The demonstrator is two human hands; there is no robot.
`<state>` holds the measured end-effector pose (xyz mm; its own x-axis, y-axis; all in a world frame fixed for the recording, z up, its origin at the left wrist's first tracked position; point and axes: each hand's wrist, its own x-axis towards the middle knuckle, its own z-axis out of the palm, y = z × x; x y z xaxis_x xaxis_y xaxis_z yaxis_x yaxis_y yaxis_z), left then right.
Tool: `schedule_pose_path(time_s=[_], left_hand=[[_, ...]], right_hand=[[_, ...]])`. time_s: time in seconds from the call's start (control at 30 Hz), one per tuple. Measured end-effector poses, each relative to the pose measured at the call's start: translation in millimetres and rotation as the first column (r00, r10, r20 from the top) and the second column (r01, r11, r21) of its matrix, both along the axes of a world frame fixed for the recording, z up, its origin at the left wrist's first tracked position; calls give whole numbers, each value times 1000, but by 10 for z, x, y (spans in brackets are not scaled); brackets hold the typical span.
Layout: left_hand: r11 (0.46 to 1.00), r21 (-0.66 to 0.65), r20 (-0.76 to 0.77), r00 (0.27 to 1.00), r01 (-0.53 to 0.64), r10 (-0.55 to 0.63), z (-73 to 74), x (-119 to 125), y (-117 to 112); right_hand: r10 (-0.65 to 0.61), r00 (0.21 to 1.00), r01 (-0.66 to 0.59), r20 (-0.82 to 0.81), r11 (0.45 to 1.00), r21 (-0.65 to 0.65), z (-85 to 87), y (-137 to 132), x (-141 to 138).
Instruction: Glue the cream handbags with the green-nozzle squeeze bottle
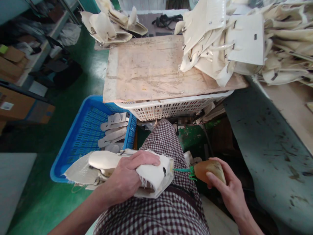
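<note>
My left hand (129, 174) is closed around a folded cream fabric-and-leather piece (151, 176) resting on my lap, over checked trousers (168, 209). My right hand (226, 186) grips a small amber squeeze bottle (207, 169) with a green nozzle (182, 170). The nozzle tip touches the right edge of the cream piece near a small dark slot.
A blue plastic crate (80, 137) with several cream strips stands at left on the green floor. Ahead, a wooden board (151, 68) lies over a white basket (171, 107). A heap of cream bag parts (232, 42) fills the upper right. A grey worktable (269, 140) runs along the right.
</note>
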<state>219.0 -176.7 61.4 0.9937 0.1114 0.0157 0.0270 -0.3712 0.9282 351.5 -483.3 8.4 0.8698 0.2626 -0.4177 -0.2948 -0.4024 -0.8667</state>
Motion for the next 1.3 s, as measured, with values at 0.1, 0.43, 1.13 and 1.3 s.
schedule_pose_path(time_s=[0.1, 0.43, 1.13, 1.3], left_hand=[[1000, 0, 2, 1000, 28, -28, 11, 24, 13], [998, 34, -28, 998, 59, -58, -21, -17, -8], [999, -48, -87, 996, 1, -6, -90, -4, 1], [999, -35, -113, 994, -15, 11, -67, 2, -3]], right_hand=[[10, 1000, -10, 2, 1000, 22, -50, 24, -42], [19, 1000, -19, 22, 1000, -20, -27, -31, -5], [29, 995, -31, 96, 999, 26, -299, 96, -60], [-28, 983, 26, 182, 1000, 13, -327, 53, -90]])
